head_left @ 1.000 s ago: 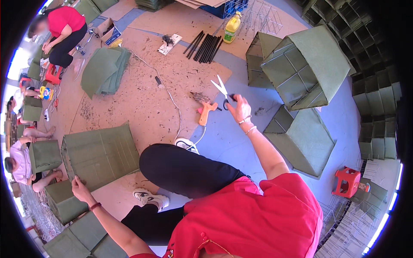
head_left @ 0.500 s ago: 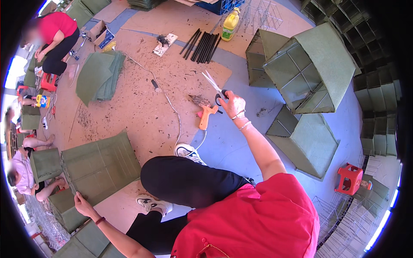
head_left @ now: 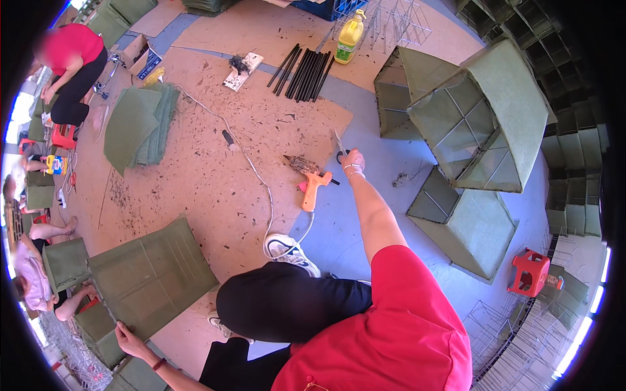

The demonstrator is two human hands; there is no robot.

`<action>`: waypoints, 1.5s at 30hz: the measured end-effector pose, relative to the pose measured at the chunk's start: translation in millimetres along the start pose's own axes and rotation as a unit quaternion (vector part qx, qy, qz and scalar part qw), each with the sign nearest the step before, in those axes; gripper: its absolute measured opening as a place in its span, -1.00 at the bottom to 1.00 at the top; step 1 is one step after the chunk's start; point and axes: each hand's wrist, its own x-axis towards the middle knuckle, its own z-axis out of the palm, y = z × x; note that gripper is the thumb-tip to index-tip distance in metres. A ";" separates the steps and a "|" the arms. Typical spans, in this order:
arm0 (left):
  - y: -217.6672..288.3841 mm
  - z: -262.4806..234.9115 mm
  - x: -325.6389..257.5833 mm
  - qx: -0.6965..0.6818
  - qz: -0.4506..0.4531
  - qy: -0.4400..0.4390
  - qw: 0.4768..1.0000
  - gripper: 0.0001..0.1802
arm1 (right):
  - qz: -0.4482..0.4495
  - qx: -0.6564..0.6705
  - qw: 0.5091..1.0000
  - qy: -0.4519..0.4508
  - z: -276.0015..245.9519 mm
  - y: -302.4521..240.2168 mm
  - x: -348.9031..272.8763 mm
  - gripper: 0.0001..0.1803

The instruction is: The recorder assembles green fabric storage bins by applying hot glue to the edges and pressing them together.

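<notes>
My right hand (head_left: pixel 353 160) reaches out ahead and grips a pair of scissors (head_left: pixel 340 142) by the dark handles, the blades pointing away over the grey floor. An orange glue gun (head_left: pixel 313 186) lies just left of that hand, with its white cable (head_left: pixel 259 182) trailing across the brown mat. My left hand (head_left: pixel 129 339) is low at the left, fingers on the near edge of a flat green fabric panel (head_left: pixel 153 274). My bent knee in black trousers lies between the two hands.
Green fabric-covered wire boxes (head_left: pixel 482 117) stand to the right, with a small red stool (head_left: pixel 531 272) near them. Black rods (head_left: pixel 303 65) and a yellow bottle (head_left: pixel 349 38) lie ahead. A stack of green fabric (head_left: pixel 134 127) is at the left, and other people sit along the left edge.
My right hand has come down with the scissors from a raised position to just above the floor beside the glue gun. My left hand stays at the green panel's edge.
</notes>
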 end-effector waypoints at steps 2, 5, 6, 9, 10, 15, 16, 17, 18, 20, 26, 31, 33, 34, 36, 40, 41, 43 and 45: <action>4.6 4.6 1.0 -0.006 0.003 -0.018 1.000 -0.54 | -0.017 0.004 1.000 0.013 -1.3 3.2 21.8 -0.68; 15.5 3.4 -0.6 0.011 -0.022 -0.028 0.999 -0.53 | -0.038 -0.001 0.999 -0.001 0.8 10.0 24.4 -0.69; 12.9 3.8 -0.4 0.013 -0.022 -0.031 0.999 -0.53 | -0.059 -0.006 0.998 0.003 2.0 17.7 16.0 -0.65; 14.5 7.1 1.4 0.006 -0.005 -0.021 1.000 -0.54 | -0.100 0.007 0.995 -0.010 -12.6 53.9 -4.9 -0.63; 22.3 9.3 0.0 0.001 0.012 -0.021 1.000 -0.54 | -0.121 0.024 0.992 -0.031 -24.2 66.9 -14.6 -0.65; -3.8 6.6 11.6 -0.059 0.035 -0.059 0.996 -0.54 | -0.209 0.194 0.955 0.085 -131.3 111.6 -72.6 -0.68; -5.9 2.8 13.5 -0.044 0.046 -0.058 0.996 -0.52 | -0.257 0.216 0.930 0.152 -160.6 116.6 -85.0 -0.69; -11.1 -1.5 12.8 -0.028 0.054 -0.053 0.997 -0.51 | -0.254 0.216 0.928 0.163 -190.0 118.8 -91.9 -0.69; -6.7 1.6 12.7 -0.038 0.063 -0.057 0.996 -0.51 | -0.281 0.165 0.916 0.235 -219.9 123.9 -93.2 -0.65; 1.8 5.8 13.1 0.009 0.052 -0.028 0.998 -0.47 | -0.302 0.111 0.894 0.313 -257.8 137.3 -87.7 -0.60; 14.0 15.5 13.0 0.007 0.080 -0.040 0.996 -0.48 | -0.188 -0.193 0.924 0.270 -261.0 178.5 -28.0 -0.42; 16.2 18.3 6.6 -0.030 0.078 -0.066 0.994 -0.48 | -0.156 -0.315 0.921 0.167 -238.3 154.9 1.5 -0.68; 7.6 14.8 8.7 -0.016 0.083 -0.057 0.995 -0.48 | -0.187 -0.255 0.930 0.189 -244.4 125.7 -7.7 -0.70; 5.0 14.7 8.2 -0.007 0.093 -0.058 0.994 -0.49 | -0.191 -0.255 0.930 0.186 -249.1 121.4 -11.0 -0.70; -0.9 12.5 7.3 -0.011 0.084 -0.056 0.995 -0.49 | -0.188 -0.263 0.924 0.205 -253.6 115.5 -13.0 -0.71; 15.6 20.1 5.0 -0.034 0.064 -0.071 0.995 -0.50 | -0.216 -0.260 0.907 0.249 -264.0 120.2 10.9 -0.71; 12.2 16.9 4.9 -0.031 0.055 -0.066 0.996 -0.50 | -0.219 -0.244 0.890 0.318 -275.0 109.7 13.1 -0.72; 8.6 13.0 8.5 -0.050 0.058 -0.088 0.993 -0.50 | -0.228 -0.225 0.866 0.385 -302.4 86.5 20.0 -0.74; 9.3 13.0 7.3 -0.044 0.066 -0.074 0.994 -0.50 | -0.259 -0.180 0.841 0.440 -330.3 61.1 39.4 -0.72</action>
